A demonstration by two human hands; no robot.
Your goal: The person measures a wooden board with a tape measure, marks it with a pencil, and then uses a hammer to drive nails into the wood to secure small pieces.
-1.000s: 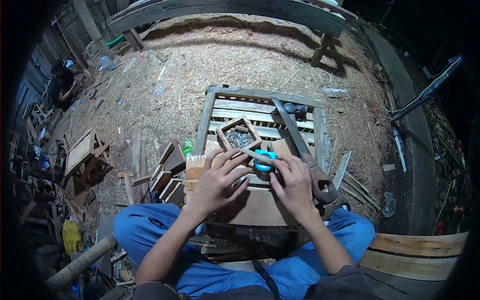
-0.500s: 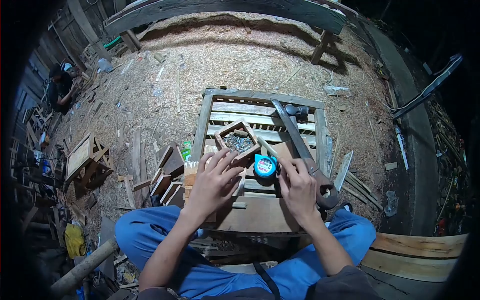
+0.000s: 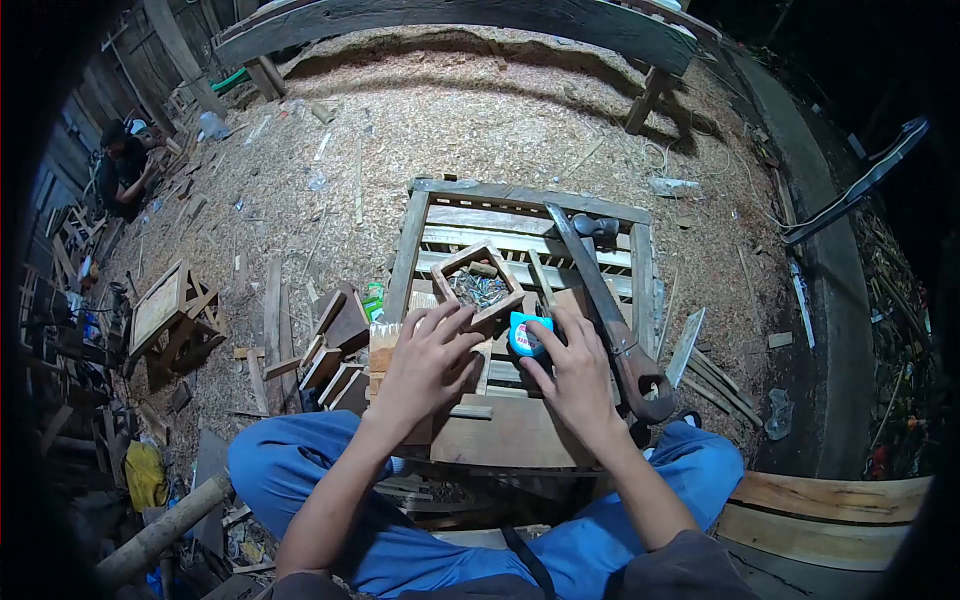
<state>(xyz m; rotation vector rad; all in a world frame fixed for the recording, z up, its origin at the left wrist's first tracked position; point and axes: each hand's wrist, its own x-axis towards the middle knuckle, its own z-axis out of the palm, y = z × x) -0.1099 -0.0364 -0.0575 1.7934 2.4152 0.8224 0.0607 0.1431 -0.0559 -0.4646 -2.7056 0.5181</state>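
Observation:
My left hand [image 3: 428, 365] rests with its fingers spread and nothing in them, beside a small wooden box [image 3: 493, 318] of nails [image 3: 482, 288]. My right hand [image 3: 578, 365] has fingers and thumb apart over a blue tape measure [image 3: 521, 334]; the index fingertip overlaps its face, but a firm grip does not show. Just beyond the tape measure lies a thin wooden stick [image 3: 541, 276]. A flat board [image 3: 510, 434] lies below both hands, with a short wood strip [image 3: 471, 411] on it.
A handsaw [image 3: 597, 285] slants along the right of the slatted wooden frame [image 3: 530, 190], near a hammer head [image 3: 595, 225]. At left stand wood blocks [image 3: 347, 322] and a small stool [image 3: 160, 312]. Another person [image 3: 122, 175] sits far left. A bench [image 3: 450, 22] spans the back.
My right hand has opened from its closed pose and moved left over the tape measure. The thin stick, earlier at its fingertips, now lies farther forward and apart. My left hand has barely moved.

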